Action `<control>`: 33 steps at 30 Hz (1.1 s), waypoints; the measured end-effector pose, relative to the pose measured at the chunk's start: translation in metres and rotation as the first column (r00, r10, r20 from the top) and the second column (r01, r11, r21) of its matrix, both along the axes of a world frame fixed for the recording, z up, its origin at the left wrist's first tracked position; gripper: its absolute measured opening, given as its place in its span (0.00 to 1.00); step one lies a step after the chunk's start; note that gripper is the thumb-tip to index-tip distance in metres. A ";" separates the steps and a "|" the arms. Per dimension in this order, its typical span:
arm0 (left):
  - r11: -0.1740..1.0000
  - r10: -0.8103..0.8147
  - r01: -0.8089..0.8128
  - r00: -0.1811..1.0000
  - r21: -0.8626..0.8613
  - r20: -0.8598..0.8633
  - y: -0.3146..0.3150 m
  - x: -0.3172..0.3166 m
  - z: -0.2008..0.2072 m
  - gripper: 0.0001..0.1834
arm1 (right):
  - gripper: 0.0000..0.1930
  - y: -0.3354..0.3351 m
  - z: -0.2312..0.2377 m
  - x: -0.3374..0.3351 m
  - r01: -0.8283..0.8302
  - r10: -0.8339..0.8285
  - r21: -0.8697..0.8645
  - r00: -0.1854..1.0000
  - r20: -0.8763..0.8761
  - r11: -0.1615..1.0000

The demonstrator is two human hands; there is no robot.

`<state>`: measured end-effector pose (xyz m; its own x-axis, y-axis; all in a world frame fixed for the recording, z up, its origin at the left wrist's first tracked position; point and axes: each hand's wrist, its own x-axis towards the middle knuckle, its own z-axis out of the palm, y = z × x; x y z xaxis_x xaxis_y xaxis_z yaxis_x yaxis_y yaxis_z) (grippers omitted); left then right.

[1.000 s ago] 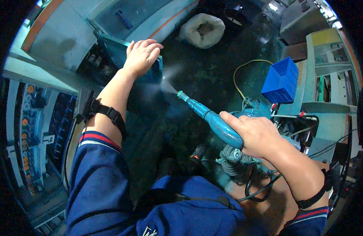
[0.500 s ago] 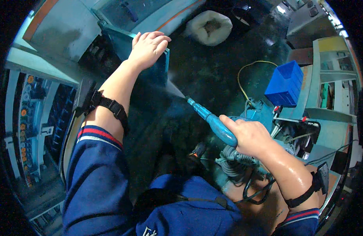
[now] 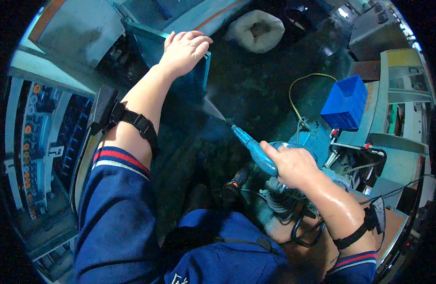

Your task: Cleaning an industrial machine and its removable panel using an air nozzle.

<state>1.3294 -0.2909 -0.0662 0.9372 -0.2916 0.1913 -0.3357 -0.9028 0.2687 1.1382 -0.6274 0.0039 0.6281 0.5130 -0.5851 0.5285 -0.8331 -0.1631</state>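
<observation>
I see a blue spray gun (image 3: pixel 261 155) in front of the person's body; from its tip a pale spray (image 3: pixel 214 109) reaches to the lower corner of a teal panel (image 3: pixel 193 79). The right hand (image 3: pixel 297 164) has its grip closed around the rear of the gun. The left hand (image 3: pixel 186 53) lies over the panel's upper edge, but whether its grip clasps, I cannot tell. Farther out are a blue crate (image 3: pixel 343 105) at right and a whitish sack (image 3: pixel 274 32) ahead.
</observation>
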 end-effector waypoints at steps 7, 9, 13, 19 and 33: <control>1.000 0.009 -0.009 1.000 0.019 0.000 -0.007 0.003 -0.001 0.25 | 0.35 -0.001 -0.018 -0.003 -0.008 0.008 -0.008 0.999 -0.035 1.000; 1.000 0.001 -0.001 1.000 0.015 0.019 -0.010 0.003 -0.002 0.25 | 0.35 -0.002 -0.025 -0.004 -0.016 0.016 -0.006 0.999 -0.035 1.000; 1.000 0.006 -0.006 1.000 0.018 0.021 -0.015 0.006 -0.003 0.26 | 0.34 -0.004 -0.040 -0.009 -0.039 0.038 -0.026 0.998 -0.041 0.999; 0.999 0.021 -0.022 0.999 0.026 0.029 -0.018 0.006 -0.003 0.26 | 0.33 0.000 -0.058 -0.014 -0.050 0.047 -0.062 0.998 -0.047 0.997; 0.994 -0.029 0.008 0.982 0.110 0.187 0.036 0.016 -0.006 0.30 | 0.37 0.028 -0.114 -0.035 -0.017 -0.001 -0.159 0.994 -0.112 0.987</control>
